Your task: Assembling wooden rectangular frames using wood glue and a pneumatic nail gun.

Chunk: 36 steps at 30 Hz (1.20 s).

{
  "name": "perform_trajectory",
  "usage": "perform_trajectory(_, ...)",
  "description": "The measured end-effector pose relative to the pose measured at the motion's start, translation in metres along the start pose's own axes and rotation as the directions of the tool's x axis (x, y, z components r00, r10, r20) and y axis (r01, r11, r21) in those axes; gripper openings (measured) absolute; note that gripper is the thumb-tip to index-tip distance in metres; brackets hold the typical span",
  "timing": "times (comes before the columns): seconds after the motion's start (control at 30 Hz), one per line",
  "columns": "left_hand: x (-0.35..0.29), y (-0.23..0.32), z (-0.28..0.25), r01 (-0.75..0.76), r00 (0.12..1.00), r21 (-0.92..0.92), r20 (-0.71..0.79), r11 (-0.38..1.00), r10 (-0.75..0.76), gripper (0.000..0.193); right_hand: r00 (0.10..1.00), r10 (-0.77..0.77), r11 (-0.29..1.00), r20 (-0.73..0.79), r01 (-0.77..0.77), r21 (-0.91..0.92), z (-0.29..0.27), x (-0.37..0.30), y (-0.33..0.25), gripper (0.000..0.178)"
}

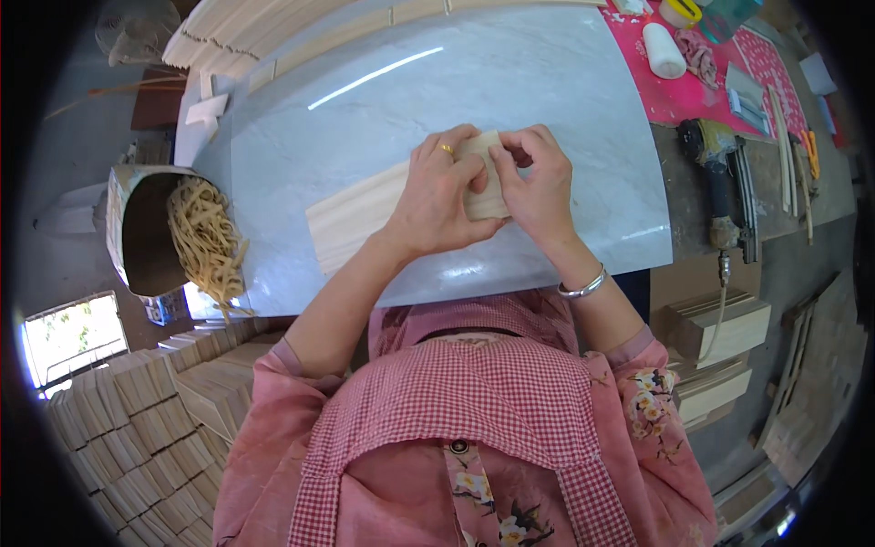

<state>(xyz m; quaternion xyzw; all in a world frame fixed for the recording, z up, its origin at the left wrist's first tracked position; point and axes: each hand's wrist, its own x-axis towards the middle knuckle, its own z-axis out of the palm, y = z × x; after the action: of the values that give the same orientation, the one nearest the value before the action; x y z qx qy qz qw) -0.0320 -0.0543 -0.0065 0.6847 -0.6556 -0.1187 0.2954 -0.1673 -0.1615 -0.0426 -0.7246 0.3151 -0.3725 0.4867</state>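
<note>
Clock directions are counted from the middle of the view. The pale wooden piece (351, 219) lies on the grey tabletop (565, 82), stretching from 10 o'clock towards 1 o'clock. Its middle part is covered by the left hand (436, 191), and its underside is hidden; whether it is one board or several strips together, I cannot tell. The dark inside of the container (118, 214) at 9 o'clock is hard to make out behind the yellowish bands (205, 228) which hang from its mouth. The wood stacks (137, 428) at 8 o'clock are cut off by the black rim.

The left hand, with its back upward, is half closed: the forefinger is bent, the thumb stretches along the near edge, and the wood is held under the palm. The right hand (542, 182), at 1 o'clock, is curled nearly closed, and its thumb and forefinger grip the end of the wood; its other fingertips are hidden. Both elbows are bent, and the forearms come together from 7 and 4 o'clock.
</note>
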Motion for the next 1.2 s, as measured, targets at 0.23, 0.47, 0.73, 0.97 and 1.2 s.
perform_trajectory(0.23, 0.006, -0.012, -0.008, 0.131, 0.989, 0.115, -0.078, 0.985, -0.122, 0.042, 0.954, -0.295, 0.683, -0.057, 0.169, -0.71, -0.151, 0.006, 0.017, 0.049)
perform_trajectory(0.47, 0.006, -0.03, -0.006, 0.188, 0.963, 0.098, -0.213, 0.977, -0.164, 0.043, 0.994, 0.057, 0.317, -0.094, -0.108, -0.942, -0.281, -0.018, 0.086, 0.059)
perform_trajectory(0.73, 0.002, -0.034, 0.004, 0.157, 0.957, 0.159, -0.269, 0.975, -0.11, 0.049, 0.85, 0.462, 0.229, -0.253, -0.39, -0.892, -0.293, 0.043, 0.063, 0.042)
perform_trajectory(0.97, 0.001, -0.037, 0.007, 0.148, 0.945, 0.194, -0.318, 0.97, -0.08, 0.052, 0.847, 0.515, 0.441, -0.131, -0.392, -0.807, -0.243, 0.063, -0.055, 0.029)
perform_trajectory(1.2, -0.002, -0.037, 0.008, 0.158, 0.942, 0.198, -0.323, 0.967, -0.088, 0.053, 0.931, 0.291, 0.738, 0.218, -0.073, -0.671, -0.121, 0.02, -0.139, 0.027)
